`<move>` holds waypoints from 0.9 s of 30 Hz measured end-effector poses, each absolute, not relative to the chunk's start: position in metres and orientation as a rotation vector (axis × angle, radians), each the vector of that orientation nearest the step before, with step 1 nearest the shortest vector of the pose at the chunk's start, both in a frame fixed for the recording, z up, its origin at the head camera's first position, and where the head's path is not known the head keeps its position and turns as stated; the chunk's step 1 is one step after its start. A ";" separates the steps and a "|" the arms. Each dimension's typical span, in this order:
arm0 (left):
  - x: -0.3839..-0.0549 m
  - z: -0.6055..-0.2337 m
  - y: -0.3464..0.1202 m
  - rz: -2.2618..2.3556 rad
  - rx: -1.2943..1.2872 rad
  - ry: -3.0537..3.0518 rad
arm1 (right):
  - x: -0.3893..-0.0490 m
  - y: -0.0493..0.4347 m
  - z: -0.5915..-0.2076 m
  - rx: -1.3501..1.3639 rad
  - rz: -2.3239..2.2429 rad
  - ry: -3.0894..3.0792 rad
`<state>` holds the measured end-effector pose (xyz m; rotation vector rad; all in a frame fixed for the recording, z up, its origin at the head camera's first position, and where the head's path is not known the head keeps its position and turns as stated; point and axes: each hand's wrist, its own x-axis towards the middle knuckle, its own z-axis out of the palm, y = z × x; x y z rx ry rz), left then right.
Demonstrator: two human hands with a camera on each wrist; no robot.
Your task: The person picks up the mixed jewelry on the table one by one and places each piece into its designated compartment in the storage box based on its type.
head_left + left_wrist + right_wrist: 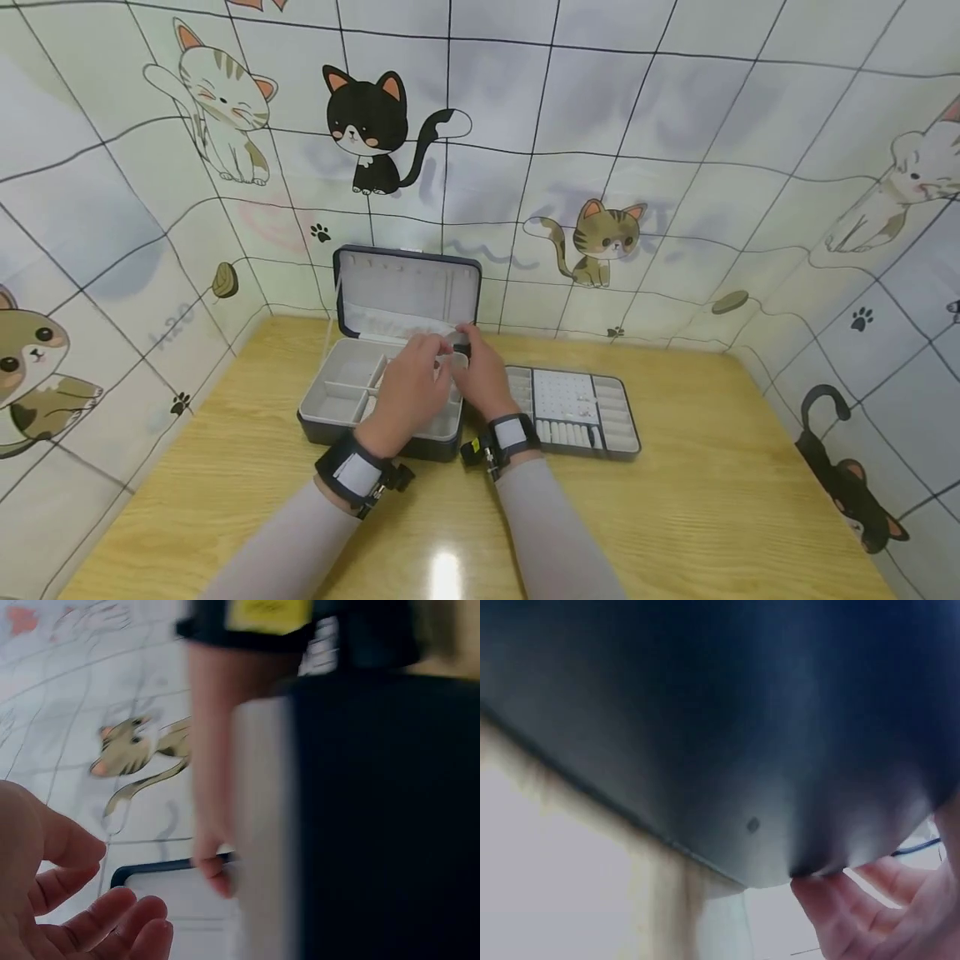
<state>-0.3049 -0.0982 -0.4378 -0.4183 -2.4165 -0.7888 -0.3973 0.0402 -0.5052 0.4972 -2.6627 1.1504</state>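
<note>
A dark-sided jewelry box (327, 431) with a pale, divided inside stands with its lid (401, 287) raised at the back. My left hand (408, 383) is over the box's right half, fingers loosely bent. The left wrist view shows nothing between the left thumb (75, 844) and fingers. At the back right corner of the box, my right hand (483, 375) has its fingers bent round the corner. The right wrist view has the right fingers (844, 907) against the dark outer wall. The left hand hides part of the compartments.
To the right lies a shallow tray (618, 454) with a pale pegged panel, ring rolls and side slots, partly behind the right wrist. Both stand on a wooden table (712, 492). A cat-printed curtain (675, 100) hangs close behind.
</note>
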 end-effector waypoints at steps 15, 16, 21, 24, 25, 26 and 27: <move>-0.291 -0.462 -0.080 -0.636 -0.582 -2.425 | -0.377 0.060 -0.515 0.560 1.509 -2.526; -0.290 -0.463 -0.079 -0.614 -0.585 -2.430 | -0.374 0.061 -0.515 0.551 1.513 -2.500; -0.285 -0.467 -0.075 -0.594 -0.595 -2.463 | -0.352 0.073 -0.509 0.540 1.498 -2.320; -0.281 -0.467 -0.072 -0.610 -0.602 -2.465 | -0.337 0.087 -0.507 0.570 1.512 -2.227; -0.279 -0.467 -0.070 -0.612 -0.606 -2.463 | -0.333 0.092 -0.508 0.577 1.511 -2.213; -0.278 -0.467 -0.069 -0.613 -0.614 -2.457 | -0.329 0.097 -0.508 0.581 1.517 -2.206; -0.277 -0.467 -0.067 -0.611 -0.624 -2.452 | -0.325 0.103 -0.508 0.581 1.519 -2.203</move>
